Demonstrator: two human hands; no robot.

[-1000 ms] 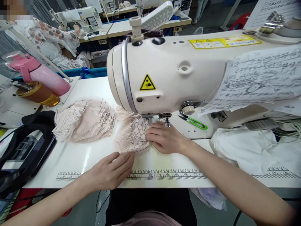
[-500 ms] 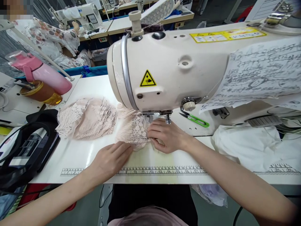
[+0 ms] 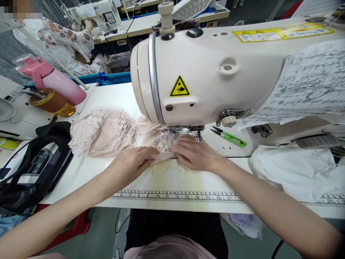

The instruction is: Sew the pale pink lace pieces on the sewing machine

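Lace (image 3: 161, 139) under the sewing machine (image 3: 205, 75) seems partway worked, the amount left unclear, its near edge held by the fingers of the left hand (image 3: 132, 163), the right hand (image 3: 195, 154) resting on it, grip uncertain.

Bright, even light, faint sheen on white tabletop (image 3: 93, 176), wide-angle stretching, dark lower-right corner

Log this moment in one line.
left hand: on lace fabric | right hand: on same fabric | sewing machine head: above fabric | green snips: lying untouched
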